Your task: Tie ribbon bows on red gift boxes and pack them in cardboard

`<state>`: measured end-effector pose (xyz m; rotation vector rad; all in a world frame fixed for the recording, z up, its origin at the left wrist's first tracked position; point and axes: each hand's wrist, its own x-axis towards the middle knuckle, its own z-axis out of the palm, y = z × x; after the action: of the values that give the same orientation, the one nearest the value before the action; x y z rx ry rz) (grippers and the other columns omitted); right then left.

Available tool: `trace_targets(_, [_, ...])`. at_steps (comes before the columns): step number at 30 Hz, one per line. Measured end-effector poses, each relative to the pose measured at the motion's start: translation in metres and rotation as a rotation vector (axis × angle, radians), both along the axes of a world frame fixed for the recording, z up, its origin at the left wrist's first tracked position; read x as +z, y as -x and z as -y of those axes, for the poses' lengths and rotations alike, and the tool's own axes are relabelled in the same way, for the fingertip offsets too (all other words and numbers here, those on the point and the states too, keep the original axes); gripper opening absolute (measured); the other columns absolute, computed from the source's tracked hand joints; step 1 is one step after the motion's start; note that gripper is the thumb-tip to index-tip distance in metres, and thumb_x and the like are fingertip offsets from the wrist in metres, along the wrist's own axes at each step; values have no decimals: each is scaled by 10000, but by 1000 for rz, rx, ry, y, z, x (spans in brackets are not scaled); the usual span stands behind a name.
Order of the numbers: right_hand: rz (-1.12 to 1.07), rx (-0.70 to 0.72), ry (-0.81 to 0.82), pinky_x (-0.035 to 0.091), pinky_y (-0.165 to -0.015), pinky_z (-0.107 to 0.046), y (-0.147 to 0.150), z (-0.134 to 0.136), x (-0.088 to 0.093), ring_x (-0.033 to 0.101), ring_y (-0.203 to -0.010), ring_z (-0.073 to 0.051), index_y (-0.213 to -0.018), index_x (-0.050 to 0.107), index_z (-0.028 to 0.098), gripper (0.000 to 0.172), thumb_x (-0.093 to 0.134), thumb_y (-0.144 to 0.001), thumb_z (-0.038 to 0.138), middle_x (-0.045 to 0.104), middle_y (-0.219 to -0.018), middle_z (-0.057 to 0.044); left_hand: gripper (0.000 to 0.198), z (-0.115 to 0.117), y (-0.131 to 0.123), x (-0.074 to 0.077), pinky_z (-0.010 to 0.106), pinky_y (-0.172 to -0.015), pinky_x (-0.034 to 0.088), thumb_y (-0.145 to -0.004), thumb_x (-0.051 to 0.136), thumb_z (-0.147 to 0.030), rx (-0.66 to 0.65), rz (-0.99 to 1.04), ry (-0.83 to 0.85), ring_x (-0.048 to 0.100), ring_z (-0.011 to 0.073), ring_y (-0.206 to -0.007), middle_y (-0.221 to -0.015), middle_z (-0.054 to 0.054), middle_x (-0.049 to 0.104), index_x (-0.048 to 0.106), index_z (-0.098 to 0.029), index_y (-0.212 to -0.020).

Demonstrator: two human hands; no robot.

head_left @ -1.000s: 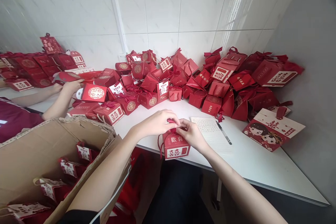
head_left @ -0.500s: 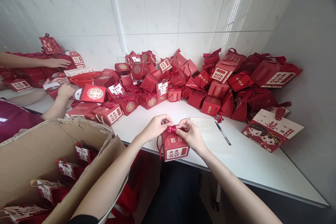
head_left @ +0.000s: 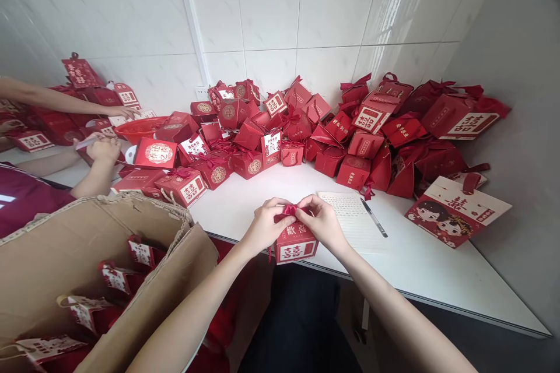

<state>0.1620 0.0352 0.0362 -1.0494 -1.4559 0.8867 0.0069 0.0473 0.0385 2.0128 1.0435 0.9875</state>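
Observation:
A small red gift box (head_left: 296,243) with a white label stands at the front edge of the white table (head_left: 420,268). My left hand (head_left: 264,225) and my right hand (head_left: 321,221) meet over its top. Both pinch the red ribbon (head_left: 289,210) there, the left from the left side, the right from the right side. Beyond the box a heap of red gift boxes (head_left: 332,128) lies against the tiled wall.
A notebook (head_left: 355,221) with a pen (head_left: 373,218) lies just right of my hands. A flat red card box (head_left: 457,213) sits far right. An open cardboard carton (head_left: 87,280) with red boxes stands at lower left. Another person's hands (head_left: 102,148) work at the left.
My hands have parted slightly and now pull the ribbon at the box top. The person at the left has reached one arm out toward the far boxes.

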Motion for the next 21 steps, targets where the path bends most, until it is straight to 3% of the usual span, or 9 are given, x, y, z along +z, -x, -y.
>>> trace_targets(7, [189, 137, 17, 441, -681, -299, -11, -2, 14, 569, -712, -159, -733, 543, 194, 120, 563, -744, 312, 602, -733, -13, 157, 1, -2, -2, 305, -897, 392, -796, 524, -274, -53, 111, 97, 502, 205, -1035, -1044, 64, 559, 637, -164, -792])
trace_targets(11, [280, 98, -26, 453, -708, -311, -11, -4, 13, 585, -747, -169, -736, 550, 199, 72, 540, -760, 266, 612, -758, -19, 290, 0, -5, -3, 314, -920, 373, -831, 469, -349, -14, 160, 114, 507, 204, -1036, -1017, 69, 572, 614, -154, -673])
trace_targets(16, [228, 33, -126, 464, -790, -327, -13, 4, 8, 585, -867, -181, -799, 551, 205, 100, 531, -806, 302, 595, -865, -41, 366, -3, -3, -5, 302, -875, 398, -831, 469, -408, -10, 212, 150, 546, 202, -985, -1063, 78, 574, 620, -143, -629])
trace_targets(21, [457, -57, -263, 425, -869, -361, -14, 16, 7, 556, -957, -207, -722, 601, 207, 118, 576, -794, 296, 565, -947, -58, 393, -4, 1, -3, 307, -876, 401, -834, 470, -422, -25, 219, 143, 542, 214, -1026, -1100, 82, 581, 657, -147, -625])
